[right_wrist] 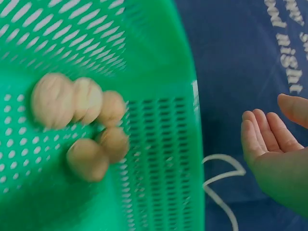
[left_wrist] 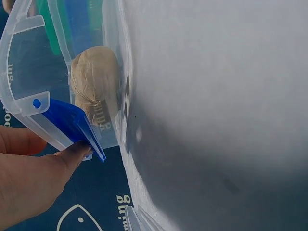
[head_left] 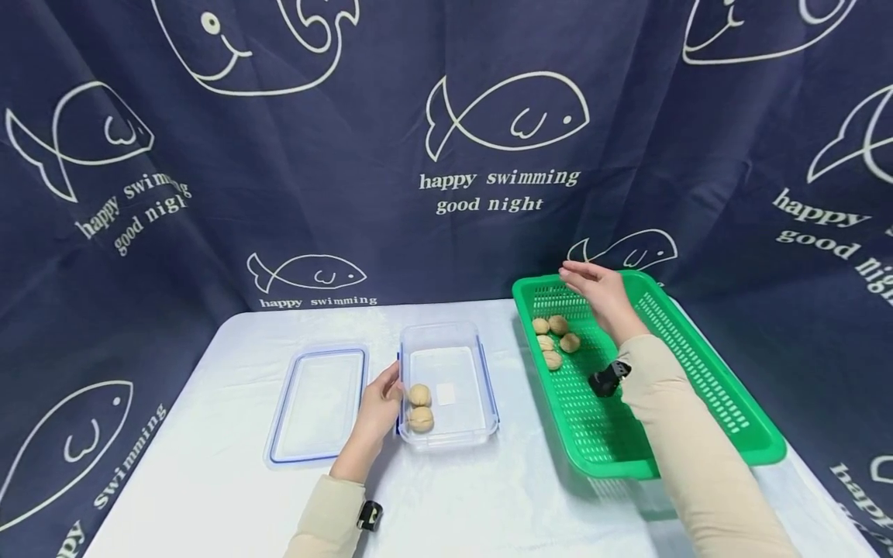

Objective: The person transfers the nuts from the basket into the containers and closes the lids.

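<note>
Your hands are well apart. Your left hand (head_left: pixel 379 404) pinches the side of the clear box (head_left: pixel 460 360) at its blue latch (left_wrist: pixel 67 120), beside two walnuts (head_left: pixel 421 419) inside. Your right hand (head_left: pixel 603 298), fingers extended and holding nothing, is raised at the far end of the green basket (head_left: pixel 614 469); five walnuts (head_left: pixel 570 342) lie in its far left part. The lid (head_left: pixel 318 407) lies left of the box.

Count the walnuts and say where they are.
7 walnuts: two in the clear container, along its left side; five in the green basket, clustered toward its far left corner. The right arm might hide more.
</note>
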`<state>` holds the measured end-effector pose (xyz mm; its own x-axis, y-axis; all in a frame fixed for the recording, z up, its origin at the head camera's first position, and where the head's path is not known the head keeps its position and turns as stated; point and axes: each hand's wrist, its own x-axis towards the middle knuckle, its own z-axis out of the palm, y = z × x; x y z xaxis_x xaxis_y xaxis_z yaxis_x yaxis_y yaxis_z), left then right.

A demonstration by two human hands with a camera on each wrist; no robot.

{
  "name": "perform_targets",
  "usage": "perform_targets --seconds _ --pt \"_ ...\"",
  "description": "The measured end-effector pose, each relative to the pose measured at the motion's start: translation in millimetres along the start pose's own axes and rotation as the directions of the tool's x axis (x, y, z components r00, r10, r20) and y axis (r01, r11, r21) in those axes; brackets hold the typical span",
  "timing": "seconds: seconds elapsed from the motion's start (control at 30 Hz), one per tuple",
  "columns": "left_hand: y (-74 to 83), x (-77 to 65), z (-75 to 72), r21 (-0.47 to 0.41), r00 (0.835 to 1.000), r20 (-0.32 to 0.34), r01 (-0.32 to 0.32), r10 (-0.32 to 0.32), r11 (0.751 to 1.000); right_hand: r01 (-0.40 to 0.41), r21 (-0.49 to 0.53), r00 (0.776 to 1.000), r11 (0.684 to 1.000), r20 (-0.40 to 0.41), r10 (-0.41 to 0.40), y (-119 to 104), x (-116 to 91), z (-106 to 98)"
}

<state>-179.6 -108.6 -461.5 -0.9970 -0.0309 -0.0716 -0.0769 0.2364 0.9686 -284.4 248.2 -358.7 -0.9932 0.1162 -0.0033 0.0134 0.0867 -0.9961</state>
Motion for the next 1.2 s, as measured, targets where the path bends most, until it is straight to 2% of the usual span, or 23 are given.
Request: perform_targets --seconds 0.27,0.47,0.73,0.9,1.07,1.2 --pt "1.3 0.8 -2.3 0.003 1.0 0.004 0.008 -0.008 1.0 -0.082 -0.094 0.997 0.992 -0.01 0.081 24 6 -12" --pt "-0.2 -0.7 -1.9 0.001 1.0 -0.001 -0.001 0.001 1.0 -0.163 -0.111 0.986 0.98 0.007 0.165 41 7 -20" --pt "0.2 -2.2 -0.8 0.011 1.0 -0.003 0.004 -0.004 1.0 -0.272 -0.166 0.951 0.948 0.102 0.291 67 8 -34" --pt "1.5 -1.1 -0.3 -0.001 1.0 0.003 -0.009 0.009 1.0 -0.272 -0.189 0.937 0.943 0.17 0.304 80 12 -41" --pt "-0.1 -1.4 -0.5 0.004 1.0 -0.001 0.013 -0.013 1.0 -0.284 -0.278 0.914 0.918 0.21 0.347 88 14 -44" --pt "-1.1 -1.3 -0.4 0.003 1.0 -0.004 0.017 -0.017 1.0 -0.299 -0.305 0.896 0.904 0.237 0.376 91 12 -46"
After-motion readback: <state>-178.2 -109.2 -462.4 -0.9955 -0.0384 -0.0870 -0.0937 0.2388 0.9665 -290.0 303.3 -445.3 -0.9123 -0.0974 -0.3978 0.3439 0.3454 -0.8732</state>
